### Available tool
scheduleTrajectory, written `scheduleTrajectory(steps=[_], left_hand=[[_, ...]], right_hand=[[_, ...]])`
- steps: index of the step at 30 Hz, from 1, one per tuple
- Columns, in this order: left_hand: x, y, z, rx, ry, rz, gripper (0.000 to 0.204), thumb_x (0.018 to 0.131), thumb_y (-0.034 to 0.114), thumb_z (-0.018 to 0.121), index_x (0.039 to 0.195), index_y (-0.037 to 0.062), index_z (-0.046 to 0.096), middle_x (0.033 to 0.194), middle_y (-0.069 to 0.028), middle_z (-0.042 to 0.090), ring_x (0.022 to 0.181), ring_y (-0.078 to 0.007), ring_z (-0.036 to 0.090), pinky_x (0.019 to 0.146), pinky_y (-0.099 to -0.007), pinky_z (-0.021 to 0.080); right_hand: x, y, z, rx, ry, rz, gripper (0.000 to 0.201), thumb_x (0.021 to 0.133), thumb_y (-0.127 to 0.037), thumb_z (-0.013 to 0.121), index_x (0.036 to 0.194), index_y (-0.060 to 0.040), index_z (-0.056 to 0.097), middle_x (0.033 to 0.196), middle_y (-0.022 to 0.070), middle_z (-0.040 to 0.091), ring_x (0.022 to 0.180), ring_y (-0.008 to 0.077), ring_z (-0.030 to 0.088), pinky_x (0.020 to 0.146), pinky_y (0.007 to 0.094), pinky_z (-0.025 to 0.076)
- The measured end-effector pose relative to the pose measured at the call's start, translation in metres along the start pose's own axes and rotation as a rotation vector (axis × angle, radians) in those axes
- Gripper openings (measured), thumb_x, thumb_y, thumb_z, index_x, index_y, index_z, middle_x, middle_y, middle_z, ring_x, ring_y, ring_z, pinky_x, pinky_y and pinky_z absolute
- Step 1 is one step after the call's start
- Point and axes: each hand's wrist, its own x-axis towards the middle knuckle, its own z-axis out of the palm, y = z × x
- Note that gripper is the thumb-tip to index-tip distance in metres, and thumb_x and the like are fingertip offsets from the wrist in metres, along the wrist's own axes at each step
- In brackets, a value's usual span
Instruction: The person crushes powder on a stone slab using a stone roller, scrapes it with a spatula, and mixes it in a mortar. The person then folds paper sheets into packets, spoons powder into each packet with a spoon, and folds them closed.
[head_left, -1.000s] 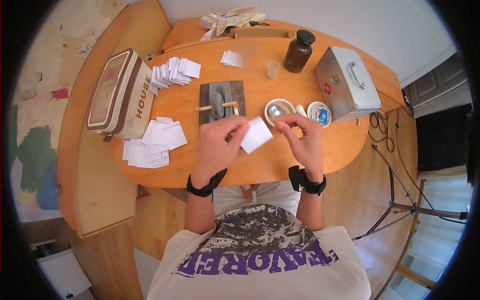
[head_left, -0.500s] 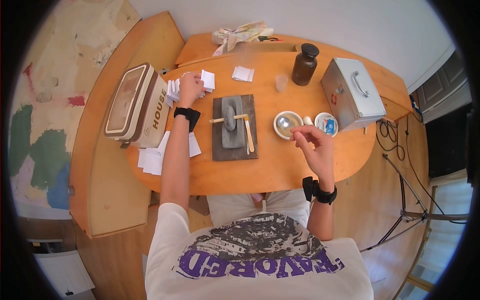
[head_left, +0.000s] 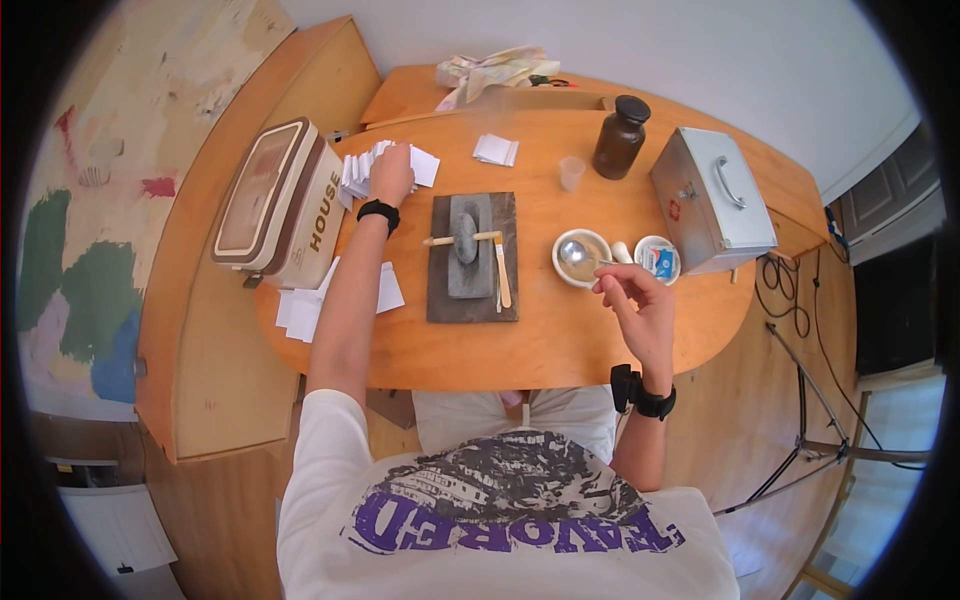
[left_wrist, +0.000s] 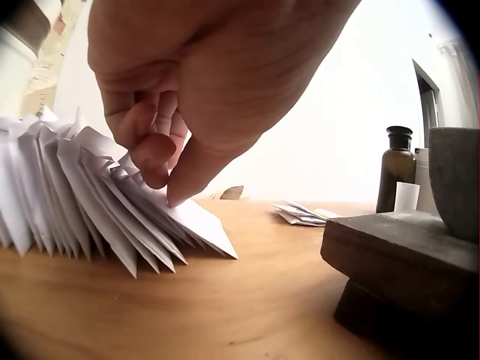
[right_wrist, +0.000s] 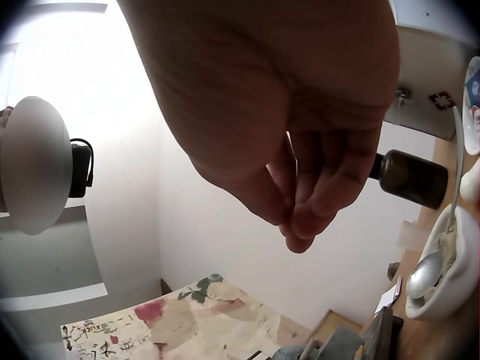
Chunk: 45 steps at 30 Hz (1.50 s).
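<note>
In the head view my left hand [head_left: 391, 175] is at a dense row of folded white paper packets [head_left: 358, 172] at the back left. The left wrist view shows its thumb and curled fingers pinching the top of the end packet [left_wrist: 201, 225], which leans against the others. My right hand [head_left: 640, 305] hangs just in front of a white bowl [head_left: 597, 279] holding a metal spoon [head_left: 572, 252]. The right wrist view shows its fingers [right_wrist: 330, 180] loosely curled, tips close to the thumb, with nothing visible between them. The spoon's handle passes apart from them.
Mid-table, a dark board [head_left: 440, 300] bears a grey stone slab, a rounded stone on a stick, and a brush [head_left: 503, 280]. A cream box [head_left: 280, 215], loose packets [head_left: 390, 288], a small cup [head_left: 571, 173], brown bottle [head_left: 620, 138], metal case [head_left: 715, 195] and small dish [head_left: 641, 268] surround it.
My left hand has carried a white paper packet from the table's front middle to the row at the back left. My right hand has stayed near the bowl, its fingertips drawn away from the left.
</note>
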Motion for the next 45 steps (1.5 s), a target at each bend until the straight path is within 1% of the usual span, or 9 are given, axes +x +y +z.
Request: scheduleTrajectory(steps=[4,7,14,20,27,33,35,41,45], left_hand=[[-0.005,-0.003,-0.014,-0.016,0.008,-0.012,0.019,0.091,0.010,0.082,0.104,0.0026,0.070,0.100,-0.0261,0.078,0.102,-0.0484,0.075,0.085,-0.0560,0.060],[-0.031,0.019,-0.070,-0.104,0.040,-0.066,0.015,0.091,0.008,0.079,0.101,0.0000,0.072,0.102,-0.0270,0.079,0.098,-0.0472,0.079,0.083,-0.0552,0.063],[-0.160,0.001,-0.125,-0.297,-0.107,-0.123,0.017,0.090,0.008,0.085,0.102,0.0002,0.076,0.101,-0.0208,0.078,0.096,-0.0426,0.074,0.088,-0.0506,0.061],[-0.216,-0.022,-0.111,-0.259,-0.109,-0.102,0.021,0.084,0.003,0.089,0.100,0.0012,0.077,0.108,-0.0174,0.077,0.111,-0.0398,0.069,0.100,-0.0482,0.057],[-0.218,-0.028,-0.109,-0.286,-0.079,-0.028,0.018,0.088,0.002,0.085,0.100,0.0001,0.073,0.106,-0.0151,0.075,0.106,-0.0372,0.069,0.097,-0.0455,0.056],[-0.221,0.025,-0.173,-0.629,-0.016,-0.189,0.015,0.094,0.004,0.084,0.103,-0.0026,0.074,0.094,-0.0112,0.077,0.081,-0.0245,0.071,0.078,-0.0371,0.058],[-0.224,0.055,-0.194,-0.722,0.067,-0.221,0.013,0.098,0.007,0.085,0.103,-0.0024,0.077,0.091,-0.0076,0.080,0.075,-0.0142,0.070,0.072,-0.0309,0.056],[-0.242,0.135,-0.194,-1.044,0.006,-0.271,0.015,0.101,0.011,0.086,0.103,-0.0024,0.080,0.092,-0.0051,0.081,0.080,-0.0097,0.073,0.077,-0.0279,0.059],[-0.247,0.174,-0.183,-1.205,-0.032,-0.215,0.011,0.104,0.008,0.082,0.106,-0.0034,0.081,0.096,-0.0084,0.083,0.082,-0.0127,0.076,0.078,-0.0287,0.060]], right_hand=[[0.001,0.001,0.001,-0.011,-0.033,0.014,0.015,0.109,-0.010,0.077,0.117,0.0010,0.083,0.096,0.0029,0.083,0.081,0.0074,0.070,0.076,0.0246,0.056],[0.000,0.004,-0.001,-0.002,-0.028,0.020,0.014,0.110,-0.010,0.077,0.117,0.0005,0.083,0.097,0.0032,0.083,0.082,0.0076,0.070,0.077,0.0248,0.056],[0.003,0.007,0.003,0.001,-0.035,0.031,0.014,0.111,-0.010,0.076,0.117,0.0008,0.082,0.097,0.0038,0.083,0.082,0.0076,0.070,0.077,0.0250,0.056],[0.004,0.003,0.022,-0.025,-0.082,0.040,0.015,0.111,-0.010,0.076,0.117,0.0012,0.083,0.095,0.0030,0.081,0.081,0.0078,0.069,0.077,0.0244,0.055],[0.001,0.000,0.029,-0.064,-0.116,0.042,0.015,0.110,-0.010,0.077,0.116,0.0010,0.083,0.094,0.0030,0.081,0.080,0.0079,0.069,0.077,0.0243,0.055],[0.000,-0.008,0.037,-0.087,-0.142,0.041,0.014,0.108,-0.009,0.078,0.116,0.0012,0.083,0.091,0.0035,0.081,0.079,0.0080,0.069,0.076,0.0248,0.056],[-0.001,-0.012,0.046,-0.095,-0.155,0.044,0.014,0.107,-0.009,0.079,0.116,0.0013,0.084,0.091,0.0036,0.081,0.079,0.0081,0.070,0.076,0.0253,0.057],[-0.004,-0.032,0.091,-0.069,-0.309,-0.146,0.017,0.100,-0.008,0.085,0.115,0.0000,0.084,0.094,0.0091,0.084,0.083,0.0141,0.077,0.079,0.0301,0.060],[-0.006,-0.031,0.100,-0.043,-0.209,-0.064,0.022,0.099,-0.012,0.087,0.117,-0.0008,0.084,0.097,0.0104,0.085,0.083,0.0173,0.080,0.080,0.0318,0.061]])
